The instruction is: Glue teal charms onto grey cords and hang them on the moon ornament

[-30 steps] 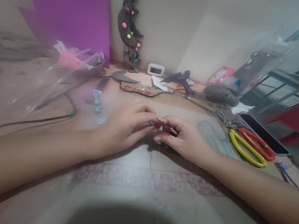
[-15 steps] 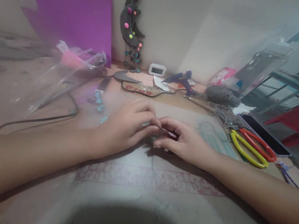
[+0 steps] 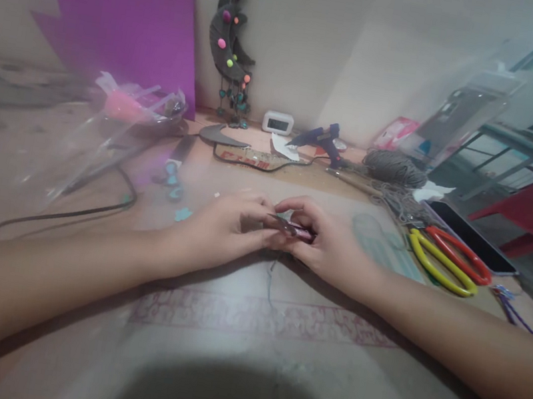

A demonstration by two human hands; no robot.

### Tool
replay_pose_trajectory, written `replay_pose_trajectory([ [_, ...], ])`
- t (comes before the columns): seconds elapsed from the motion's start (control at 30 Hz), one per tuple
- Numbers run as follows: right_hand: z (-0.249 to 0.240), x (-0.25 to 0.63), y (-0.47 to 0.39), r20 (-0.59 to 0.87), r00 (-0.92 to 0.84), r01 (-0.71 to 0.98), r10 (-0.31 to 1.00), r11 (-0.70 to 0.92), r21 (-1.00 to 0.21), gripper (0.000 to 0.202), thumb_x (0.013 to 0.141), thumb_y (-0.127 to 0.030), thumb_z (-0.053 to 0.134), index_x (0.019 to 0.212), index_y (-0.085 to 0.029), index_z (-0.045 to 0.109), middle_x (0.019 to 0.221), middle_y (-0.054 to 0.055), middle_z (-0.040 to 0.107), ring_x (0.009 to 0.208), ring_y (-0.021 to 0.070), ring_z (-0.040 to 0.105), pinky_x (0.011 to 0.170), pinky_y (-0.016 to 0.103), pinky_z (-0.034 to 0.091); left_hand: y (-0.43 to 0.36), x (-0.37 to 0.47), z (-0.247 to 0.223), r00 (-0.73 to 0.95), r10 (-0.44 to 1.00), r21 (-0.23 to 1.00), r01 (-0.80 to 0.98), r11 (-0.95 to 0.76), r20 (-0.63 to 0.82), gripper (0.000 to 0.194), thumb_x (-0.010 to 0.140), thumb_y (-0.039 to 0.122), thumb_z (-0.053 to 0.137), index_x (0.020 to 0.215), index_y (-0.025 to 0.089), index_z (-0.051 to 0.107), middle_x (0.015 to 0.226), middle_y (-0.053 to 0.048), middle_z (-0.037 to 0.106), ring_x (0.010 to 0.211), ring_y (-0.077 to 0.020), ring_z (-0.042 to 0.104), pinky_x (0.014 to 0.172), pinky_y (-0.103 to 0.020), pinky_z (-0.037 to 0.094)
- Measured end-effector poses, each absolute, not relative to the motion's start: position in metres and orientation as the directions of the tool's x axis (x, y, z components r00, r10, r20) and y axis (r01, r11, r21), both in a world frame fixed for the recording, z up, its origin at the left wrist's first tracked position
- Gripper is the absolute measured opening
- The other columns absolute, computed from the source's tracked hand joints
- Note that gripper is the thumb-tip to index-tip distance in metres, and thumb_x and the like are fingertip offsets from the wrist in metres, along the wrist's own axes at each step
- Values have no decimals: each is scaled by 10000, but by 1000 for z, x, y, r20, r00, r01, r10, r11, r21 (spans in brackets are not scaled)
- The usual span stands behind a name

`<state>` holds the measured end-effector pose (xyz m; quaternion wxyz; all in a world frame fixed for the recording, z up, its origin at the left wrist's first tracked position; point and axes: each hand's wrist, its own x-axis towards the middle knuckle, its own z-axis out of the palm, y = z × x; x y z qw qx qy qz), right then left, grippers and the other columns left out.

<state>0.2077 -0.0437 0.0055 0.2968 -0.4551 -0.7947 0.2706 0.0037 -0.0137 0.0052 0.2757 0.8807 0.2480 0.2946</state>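
Over the middle of the table, my left hand (image 3: 244, 226) and my right hand (image 3: 325, 242) meet fingertip to fingertip. Closed in my right hand is a small pink tool with a dark, thin end (image 3: 302, 233); it looks like small snips, but the fingers cover most of it. My left fingers are pinched together against its dark end, and what they hold is too small to make out. A bit of teal shows between the hands. Below them a thin grey thread (image 3: 270, 288) trails onto the tabletop.
Blue flower-shaped pieces (image 3: 183, 215) lie left of my hands. To the right are red-and-yellow-handled scissors (image 3: 443, 264), a phone (image 3: 473, 239) and grey yarn (image 3: 395, 169). Behind stand a glue gun (image 3: 317, 141), a small clock (image 3: 278, 122) and a grey moon cutout (image 3: 223, 135).
My hands have drawn closer together, and the pink tool has turned so more of its dark end shows. The left hand has moved slightly, uncovering more of a blue flower piece.
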Motion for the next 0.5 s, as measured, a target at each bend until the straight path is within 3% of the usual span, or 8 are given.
replay_pose_trajectory([
  [0.17,3,208,-44,238,-412,616,880,461,-639,325,826,-262,669,1113,-218,523,805,-29,658,685,112,586,631,223,415,-14,5,2,711,593,631,271,-727,378,150,927,274,590,1005,216,705,899,-8,662,877,-152,594,789,-279,443],
  [0.33,5,208,-42,255,-372,588,892,440,-679,278,837,-262,654,1081,-207,534,682,-63,563,593,99,491,573,230,361,-15,5,0,703,559,566,266,-781,440,162,981,220,457,984,164,609,949,-43,623,911,-172,571,824,-322,443],
  [0.4,5,210,-38,248,-340,577,907,409,-707,258,841,-277,638,1068,-204,537,630,-76,502,574,104,457,565,241,345,-17,3,1,652,576,583,244,-775,493,140,988,199,427,950,170,558,937,-38,604,907,-166,566,827,-322,450],
  [0.5,5,214,-30,199,-259,545,945,313,-778,260,841,-338,624,1057,-217,545,602,-80,453,568,119,442,565,256,339,-21,-1,2,502,572,588,145,-796,649,85,989,170,417,952,189,491,1101,-62,593,1007,-169,570,914,-351,443],
])
